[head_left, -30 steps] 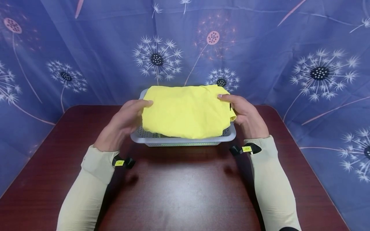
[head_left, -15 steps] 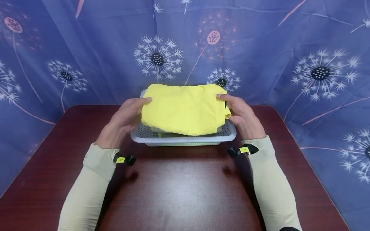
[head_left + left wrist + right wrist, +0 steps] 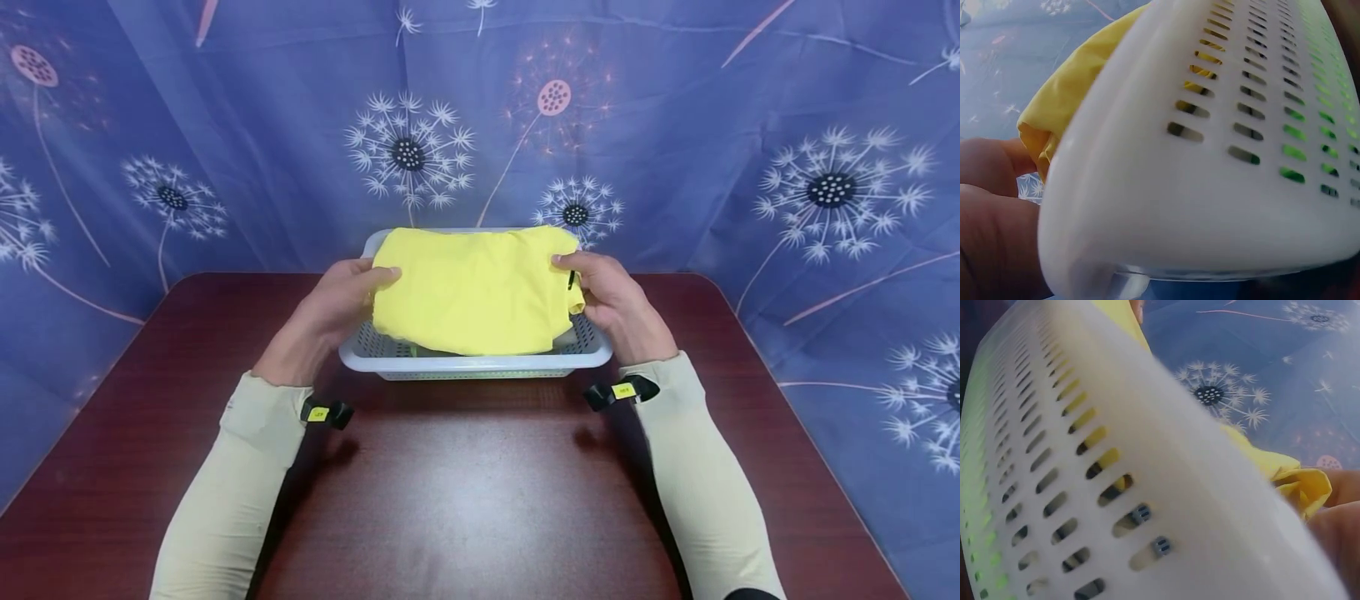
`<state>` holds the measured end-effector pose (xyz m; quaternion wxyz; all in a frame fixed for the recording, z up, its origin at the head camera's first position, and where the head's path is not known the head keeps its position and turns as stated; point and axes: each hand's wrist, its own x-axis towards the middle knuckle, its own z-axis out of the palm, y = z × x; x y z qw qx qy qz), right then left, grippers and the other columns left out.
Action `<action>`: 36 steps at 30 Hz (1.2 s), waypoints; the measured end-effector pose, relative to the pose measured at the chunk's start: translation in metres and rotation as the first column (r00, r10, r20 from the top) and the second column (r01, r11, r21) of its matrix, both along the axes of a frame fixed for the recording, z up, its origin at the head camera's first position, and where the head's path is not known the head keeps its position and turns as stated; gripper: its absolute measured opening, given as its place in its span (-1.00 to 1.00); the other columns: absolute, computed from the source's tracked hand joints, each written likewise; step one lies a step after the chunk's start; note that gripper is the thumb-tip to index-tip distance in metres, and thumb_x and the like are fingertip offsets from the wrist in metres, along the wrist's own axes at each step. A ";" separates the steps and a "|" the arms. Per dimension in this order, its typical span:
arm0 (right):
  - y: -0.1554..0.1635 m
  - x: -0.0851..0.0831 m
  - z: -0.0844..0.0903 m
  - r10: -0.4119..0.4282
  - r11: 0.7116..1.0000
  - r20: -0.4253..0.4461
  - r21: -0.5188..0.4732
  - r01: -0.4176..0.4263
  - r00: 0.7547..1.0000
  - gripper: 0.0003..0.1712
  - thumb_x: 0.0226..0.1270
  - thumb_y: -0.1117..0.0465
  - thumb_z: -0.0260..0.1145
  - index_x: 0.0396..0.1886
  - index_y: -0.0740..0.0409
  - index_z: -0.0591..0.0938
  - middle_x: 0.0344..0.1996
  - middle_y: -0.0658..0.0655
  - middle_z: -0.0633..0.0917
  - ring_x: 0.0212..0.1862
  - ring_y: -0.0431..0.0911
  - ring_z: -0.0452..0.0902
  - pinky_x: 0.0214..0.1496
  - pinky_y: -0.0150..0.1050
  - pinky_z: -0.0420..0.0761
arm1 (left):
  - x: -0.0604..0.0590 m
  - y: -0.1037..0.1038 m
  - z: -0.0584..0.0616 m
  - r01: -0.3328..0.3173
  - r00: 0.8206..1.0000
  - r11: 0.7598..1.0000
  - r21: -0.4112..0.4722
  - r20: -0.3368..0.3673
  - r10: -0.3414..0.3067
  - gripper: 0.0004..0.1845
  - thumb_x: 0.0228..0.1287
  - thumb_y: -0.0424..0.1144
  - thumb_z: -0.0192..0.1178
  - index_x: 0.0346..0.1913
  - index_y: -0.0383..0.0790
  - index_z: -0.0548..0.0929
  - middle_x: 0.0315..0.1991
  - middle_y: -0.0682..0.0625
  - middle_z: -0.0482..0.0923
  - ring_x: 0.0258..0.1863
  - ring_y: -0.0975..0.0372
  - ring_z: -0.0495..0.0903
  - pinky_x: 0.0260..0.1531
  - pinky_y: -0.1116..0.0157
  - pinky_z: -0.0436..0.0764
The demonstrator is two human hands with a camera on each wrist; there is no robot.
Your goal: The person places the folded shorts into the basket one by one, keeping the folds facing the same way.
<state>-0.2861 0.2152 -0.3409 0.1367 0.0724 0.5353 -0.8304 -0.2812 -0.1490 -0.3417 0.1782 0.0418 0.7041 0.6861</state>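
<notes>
A folded yellow cloth [image 3: 472,287] lies in the mouth of a white slotted basket [image 3: 480,363] at the far middle of the table. My left hand [image 3: 337,304] grips the cloth's left edge, thumb on top. On the other side my right hand [image 3: 609,296] grips the right edge the same way. The left wrist view shows the basket's wall [image 3: 1222,156] close up, with the yellow cloth [image 3: 1069,100] bulging over its rim beside my fingers [image 3: 991,187]. In the right wrist view the basket [image 3: 1085,469] fills the frame and a yellow cloth corner [image 3: 1297,481] sticks out.
The basket stands on a dark red-brown table [image 3: 465,492] with rounded far corners. A blue curtain with dandelion prints [image 3: 675,125] hangs close behind the table. Something green shows through the basket's lower slots [image 3: 1297,150].
Both hands have lowered the yellow cloth and drawn its edges inward, so it now sits down inside the basket's rim instead of overhanging it.
</notes>
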 end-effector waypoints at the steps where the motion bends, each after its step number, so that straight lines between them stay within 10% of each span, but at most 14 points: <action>1: -0.001 0.000 -0.001 0.000 1.000 -0.009 0.020 0.000 1.000 -0.69 0.60 0.40 0.20 0.24 0.31 0.45 -0.33 0.11 0.76 -0.36 -0.11 0.78 -0.35 -0.29 0.76 | 0.000 0.000 0.000 -0.003 1.000 1.000 -0.027 0.001 0.003 -0.52 0.64 -0.12 0.13 0.40 -0.37 0.46 -0.19 -0.05 0.76 -0.24 0.21 0.77 -0.16 0.25 0.74; 6: -0.006 0.001 -0.003 0.021 0.990 -0.074 0.140 -0.010 0.997 -0.37 0.60 0.37 0.20 0.56 0.29 0.24 -0.16 0.08 0.72 -0.23 -0.15 0.76 -0.23 -0.31 0.76 | 0.002 0.002 0.000 -0.001 1.000 0.983 -0.182 -0.026 -0.004 -0.50 0.63 -0.08 0.13 0.37 -0.40 0.47 -0.18 -0.12 0.72 -0.29 0.17 0.76 -0.21 0.23 0.74; 15: -0.010 0.001 -0.006 0.054 0.959 -0.141 0.284 -0.012 0.989 -0.35 0.64 0.35 0.13 0.59 0.26 0.14 0.02 0.17 0.63 -0.14 -0.12 0.74 -0.14 -0.26 0.77 | 0.005 0.002 0.001 -0.016 0.996 0.943 -0.331 -0.093 -0.016 -0.57 0.63 -0.10 0.13 0.30 -0.36 0.54 -0.13 -0.18 0.69 -0.31 0.13 0.73 -0.22 0.22 0.71; 25: -0.017 0.004 -0.009 0.079 0.859 -0.206 0.511 0.038 0.975 -0.23 0.69 0.30 0.08 0.71 0.23 -0.03 0.32 0.33 0.47 0.10 0.03 0.63 0.08 -0.16 0.74 | 0.010 0.008 0.003 -0.097 0.975 0.896 -0.434 -0.223 -0.002 -0.49 0.58 -0.20 0.18 0.44 -0.39 0.44 0.09 -0.26 0.61 -0.24 0.12 0.71 -0.22 0.25 0.72; 30: -0.021 0.007 -0.010 0.074 0.775 -0.194 0.629 0.066 0.978 -0.16 0.70 0.25 0.08 0.75 0.15 -0.11 0.63 0.32 0.17 0.42 0.14 0.42 0.37 0.02 0.57 | 0.014 0.011 0.004 -0.137 0.956 0.838 -0.528 -0.292 -0.028 -0.31 0.58 -0.19 0.16 0.61 -0.38 0.24 0.40 -0.32 0.46 0.20 -0.04 0.58 0.23 0.01 0.60; 36: -0.023 0.015 -0.010 0.132 0.598 -0.219 0.795 0.098 0.967 -0.10 0.66 0.22 0.11 0.75 0.22 -0.15 0.67 0.33 0.12 0.49 0.14 0.32 0.47 0.06 0.46 | 0.022 0.013 0.008 -0.181 0.942 0.748 -0.638 -0.332 -0.056 -0.19 0.56 -0.12 0.16 0.67 -0.37 0.09 0.61 -0.30 0.22 0.55 -0.11 0.27 0.51 -0.13 0.30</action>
